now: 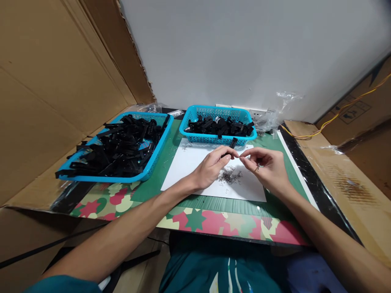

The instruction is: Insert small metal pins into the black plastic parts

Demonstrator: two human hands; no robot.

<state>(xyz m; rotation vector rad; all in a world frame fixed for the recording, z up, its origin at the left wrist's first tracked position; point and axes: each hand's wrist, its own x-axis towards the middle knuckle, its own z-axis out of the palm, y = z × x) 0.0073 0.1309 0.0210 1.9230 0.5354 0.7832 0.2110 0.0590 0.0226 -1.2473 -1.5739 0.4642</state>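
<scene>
Head view: left hand (211, 166) holding black part (233, 143); right hand (269, 167) pinched narrow, metal bits (258, 166) inside.

Framed pictogram (354, 112) on the cardboard box (374, 122) at right.

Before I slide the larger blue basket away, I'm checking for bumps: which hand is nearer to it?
Left. The left hand is to the right of the larger blue basket, over the white sheet; the right hand is farther right, beyond the left hand.
</scene>
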